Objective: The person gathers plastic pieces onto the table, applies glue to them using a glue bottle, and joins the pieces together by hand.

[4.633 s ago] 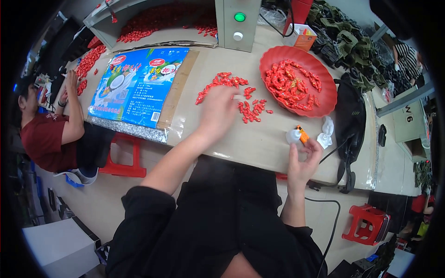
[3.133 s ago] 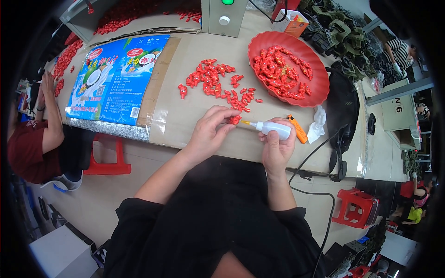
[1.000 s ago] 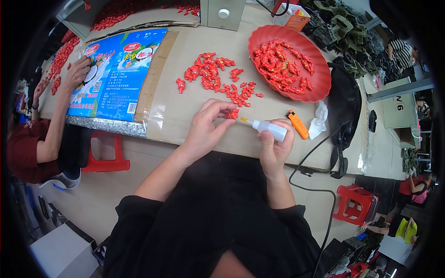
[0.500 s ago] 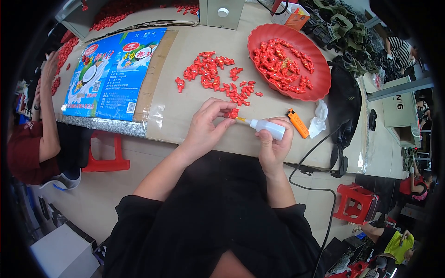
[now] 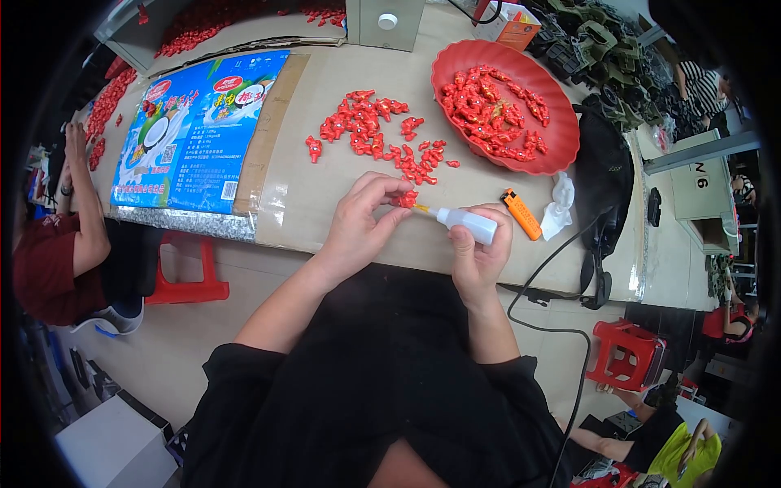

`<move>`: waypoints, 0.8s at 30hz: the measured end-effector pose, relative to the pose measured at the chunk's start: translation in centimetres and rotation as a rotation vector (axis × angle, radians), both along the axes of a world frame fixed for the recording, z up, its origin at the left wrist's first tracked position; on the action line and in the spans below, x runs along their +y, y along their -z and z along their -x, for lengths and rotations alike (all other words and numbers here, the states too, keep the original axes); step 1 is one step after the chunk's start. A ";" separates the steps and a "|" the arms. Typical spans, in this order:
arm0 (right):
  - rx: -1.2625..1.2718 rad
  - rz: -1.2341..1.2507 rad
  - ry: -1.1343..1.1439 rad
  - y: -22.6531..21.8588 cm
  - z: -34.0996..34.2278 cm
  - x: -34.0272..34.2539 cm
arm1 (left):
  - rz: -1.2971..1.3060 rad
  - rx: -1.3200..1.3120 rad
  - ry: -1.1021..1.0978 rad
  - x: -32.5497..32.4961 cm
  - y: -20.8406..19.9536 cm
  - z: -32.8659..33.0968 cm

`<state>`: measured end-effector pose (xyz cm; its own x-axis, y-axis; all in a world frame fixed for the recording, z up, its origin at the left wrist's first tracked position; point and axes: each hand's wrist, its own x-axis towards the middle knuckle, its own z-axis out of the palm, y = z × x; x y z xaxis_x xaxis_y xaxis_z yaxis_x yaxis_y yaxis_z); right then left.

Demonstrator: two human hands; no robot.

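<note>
Gripping a bottle [image 5: 469, 225], right fingers [image 5: 463, 239] aim its long axis left, slightly up-frame; left fingers [image 5: 377, 192] pinch a red piece [image 5: 408, 198]

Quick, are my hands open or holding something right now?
Left hand: closed, pinching a small red piece.
Right hand: closed around a white squeeze bottle.

One bottle [image 5: 472, 226], one lighter [image 5: 522, 215]; one bowl [image 5: 541, 79]

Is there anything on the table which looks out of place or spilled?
The crumpled white tissue right of the orange lighter looks slightly untidy, like litter. Red pieces lie loose outside the bowl, but seem grouped, not spilled.
</note>
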<state>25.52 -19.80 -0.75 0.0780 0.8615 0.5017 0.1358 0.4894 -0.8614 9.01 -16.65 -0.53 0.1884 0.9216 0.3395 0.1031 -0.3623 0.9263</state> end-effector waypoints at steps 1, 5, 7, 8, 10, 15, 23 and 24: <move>0.000 0.000 0.001 0.0 0.0 0.0 | 0.011 -0.003 0.000 0.0 0.0 0.0; 0.019 -0.024 0.012 0.2 0.0 0.0 | 0.017 0.002 0.000 0.0 -0.1 0.0; 0.036 -0.032 0.018 0.1 0.0 0.1 | 0.027 -0.016 0.005 0.0 0.1 0.0; 0.278 0.042 -0.011 -0.3 0.0 0.0 | 0.037 -0.033 0.011 0.0 0.1 0.1; 0.658 0.134 -0.071 -0.8 -0.5 0.3 | 0.081 -0.036 0.057 -0.1 -0.4 0.3; 0.602 0.275 0.048 -2.4 -2.4 1.2 | 0.175 -0.132 0.134 -0.1 -0.6 0.6; -0.047 0.268 0.284 -1.0 -3.8 1.0 | 0.393 -0.484 0.217 0.1 -0.9 1.3; -0.049 0.267 0.285 -1.0 -3.7 1.0 | 0.391 -0.487 0.218 0.0 -0.9 1.3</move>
